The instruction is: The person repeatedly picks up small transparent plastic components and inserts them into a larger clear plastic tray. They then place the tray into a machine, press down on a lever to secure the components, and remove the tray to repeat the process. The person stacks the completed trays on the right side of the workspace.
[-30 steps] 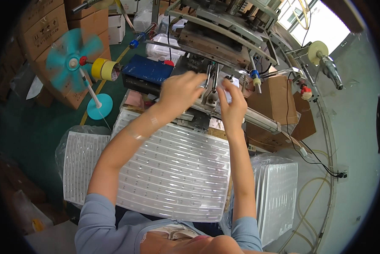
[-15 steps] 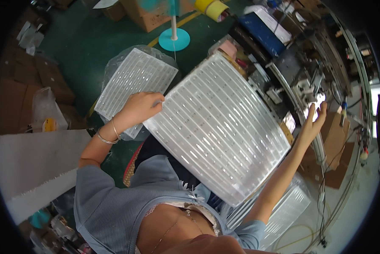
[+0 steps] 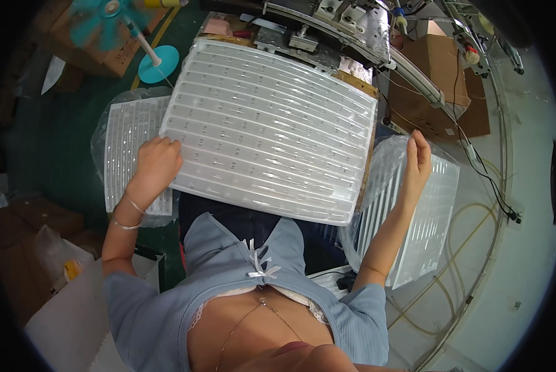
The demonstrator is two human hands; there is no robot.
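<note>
A large white ribbed tray (image 3: 271, 133), with rows of small marks and a glossy surface, lies in front of me above my lap. At its left edge my left hand (image 3: 157, 163) is closed, the curled fingers against the rim; whatever is inside them is hidden. My right hand (image 3: 418, 158) is raised beyond the tray's right side, fingers stretched upward, with nothing seen in it. Below and behind that hand stand more white ribbed trays (image 3: 429, 211) partly covered in clear plastic film. Another white ribbed tray (image 3: 120, 167) sits left of my left hand, also in film.
Metal machinery (image 3: 302, 40) runs along the far side of the large tray. A turquoise fan (image 3: 157, 64) stands at the far left. Cardboard boxes (image 3: 429, 80) are at the far right, near hanging black cables (image 3: 485, 177). A pale hose (image 3: 457, 260) loops at the right.
The view has turned rightward, so the large tray now looks level. My right hand has come back from the machinery to beside the right-hand trays. My left hand stays at the tray's left edge.
</note>
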